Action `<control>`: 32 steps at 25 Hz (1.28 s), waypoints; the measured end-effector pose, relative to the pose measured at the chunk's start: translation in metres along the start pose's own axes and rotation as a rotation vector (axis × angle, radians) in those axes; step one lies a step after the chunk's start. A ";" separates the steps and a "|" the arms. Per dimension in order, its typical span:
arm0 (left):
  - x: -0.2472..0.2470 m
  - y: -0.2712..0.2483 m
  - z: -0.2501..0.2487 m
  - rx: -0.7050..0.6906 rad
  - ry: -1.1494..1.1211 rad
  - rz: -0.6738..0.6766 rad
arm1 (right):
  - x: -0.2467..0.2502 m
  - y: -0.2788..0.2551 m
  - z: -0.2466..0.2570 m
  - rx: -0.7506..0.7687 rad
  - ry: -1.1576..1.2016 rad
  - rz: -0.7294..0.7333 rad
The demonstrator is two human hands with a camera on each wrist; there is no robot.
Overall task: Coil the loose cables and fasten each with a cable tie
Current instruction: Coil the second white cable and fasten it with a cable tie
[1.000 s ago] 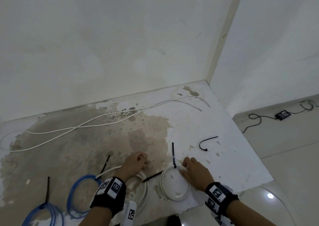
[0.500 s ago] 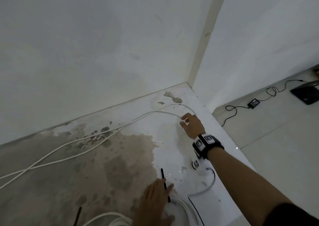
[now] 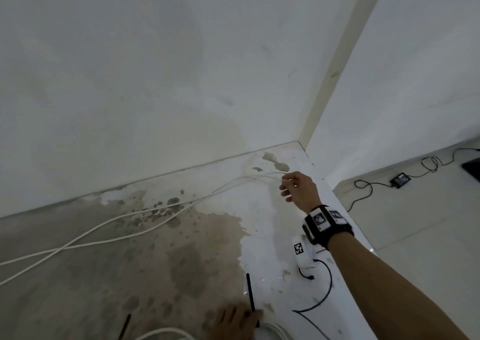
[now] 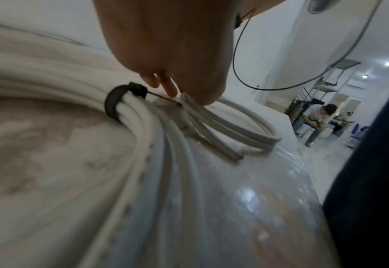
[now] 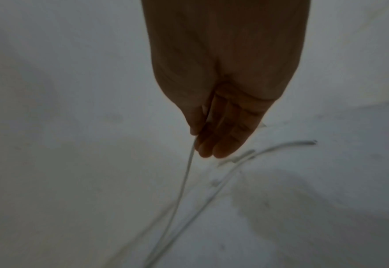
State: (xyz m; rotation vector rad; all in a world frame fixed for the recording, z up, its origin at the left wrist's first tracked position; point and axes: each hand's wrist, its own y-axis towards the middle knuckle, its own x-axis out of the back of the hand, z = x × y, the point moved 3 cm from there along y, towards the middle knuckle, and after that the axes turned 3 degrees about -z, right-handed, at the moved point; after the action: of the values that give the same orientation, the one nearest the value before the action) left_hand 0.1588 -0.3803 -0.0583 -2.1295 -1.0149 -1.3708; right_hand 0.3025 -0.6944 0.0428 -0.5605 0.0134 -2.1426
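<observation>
Right hand far out near the desk corner, pinching the end of the thin loose white cable; long run trailing leftward. Left hand pressing on the tied white coil.

Loose white cables — crossed, uncoiled — on stained slab

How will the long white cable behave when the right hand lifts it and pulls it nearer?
The long white cable is thin and lies in loose curves, so it will probably sag and trail. Pinched by the right hand, it looks light. Its free end may whip around.
</observation>
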 end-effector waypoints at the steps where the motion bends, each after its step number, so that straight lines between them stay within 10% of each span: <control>1: 0.009 0.003 -0.002 -0.041 0.008 -0.042 | 0.005 -0.012 0.020 0.035 0.063 0.041; 10: 0.239 0.100 -0.012 0.092 -0.332 -0.565 | 0.039 -0.168 0.178 0.481 0.162 0.472; 14: 0.280 0.090 -0.036 0.064 -0.428 -0.361 | 0.050 -0.190 0.209 0.560 0.278 0.376; 23: 0.345 -0.010 0.046 0.303 -0.391 -0.470 | 0.087 -0.157 0.178 0.244 0.690 -0.069; 28: 0.378 -0.018 0.056 0.311 -0.736 -0.624 | -0.006 -0.206 0.161 0.215 -0.014 0.414; 32: 0.379 -0.020 0.041 0.244 -0.833 -0.516 | -0.086 -0.298 0.178 0.607 -0.393 0.809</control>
State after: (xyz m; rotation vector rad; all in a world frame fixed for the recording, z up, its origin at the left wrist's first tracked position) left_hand 0.2637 -0.2057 0.2643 -2.3555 -2.0293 -0.4197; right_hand 0.1856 -0.4145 0.2324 -0.4846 -0.5222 -1.1407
